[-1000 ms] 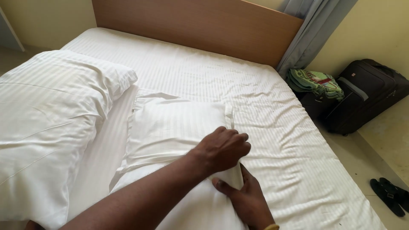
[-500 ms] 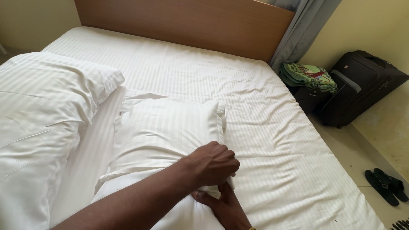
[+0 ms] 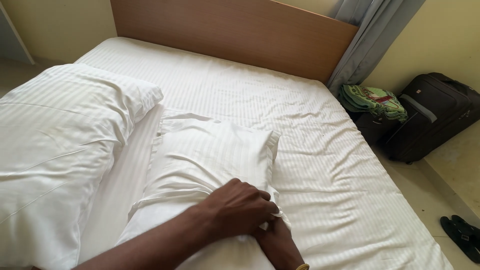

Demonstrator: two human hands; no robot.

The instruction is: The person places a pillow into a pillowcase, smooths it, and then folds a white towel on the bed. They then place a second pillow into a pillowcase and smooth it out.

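The pillow (image 3: pixel 210 155) lies lengthwise toward the headboard (image 3: pixel 235 35); left hand (image 3: pixel 237 207) and right hand (image 3: pixel 277 242) pinch its near edge.

No packages, labels, signs, screens in view

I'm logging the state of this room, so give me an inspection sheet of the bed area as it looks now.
Surface: bed with a white striped sheet, wrinkled on its right half; wooden headboard behind.
Job's things: white striped pillow lying flat mid-bed, its near end under both hands.
Clutter: a larger white pillow lies beside it on the left.
Hands: left hand on top, fingers curled at the pillowcase edge; right hand partly beneath it; what either grips cannot be told.
Cables: nothing seen.
Surroundings: dark suitcase, folded green cloth, grey curtain, dark sandals on the floor.
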